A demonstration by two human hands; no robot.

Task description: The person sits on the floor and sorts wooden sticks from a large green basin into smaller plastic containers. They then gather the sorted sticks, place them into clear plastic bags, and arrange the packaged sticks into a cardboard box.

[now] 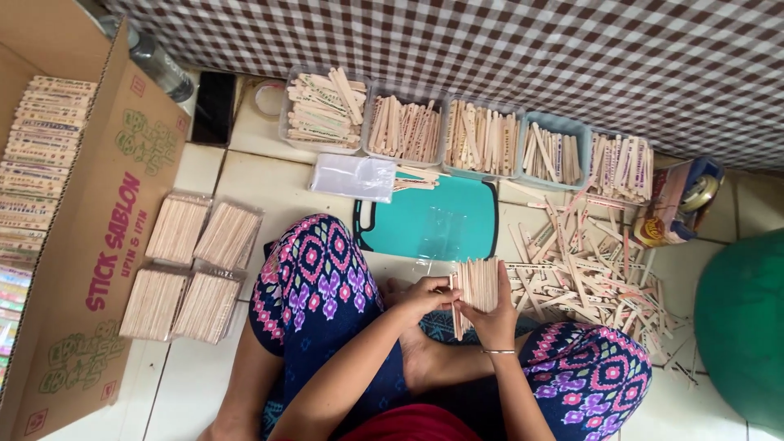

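Both hands grasp one bundle of sticks above the lap: the left hand pinches its edge, the right hand cups it from below. The sticks are pale, flat wood, held upright. On the white tiled floor lie four wrapped packs, a loose pile and a teal board. Five tubs line a checked cloth.

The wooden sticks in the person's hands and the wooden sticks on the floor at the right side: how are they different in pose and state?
The held sticks form one neat bundle, all parallel and upright, gripped between the left hand and the right hand. The loose sticks lie flat on the tiled floor, scattered and crossing at many angles, and no hand touches them. Both groups are flat, pale wooden sticks of similar shape.
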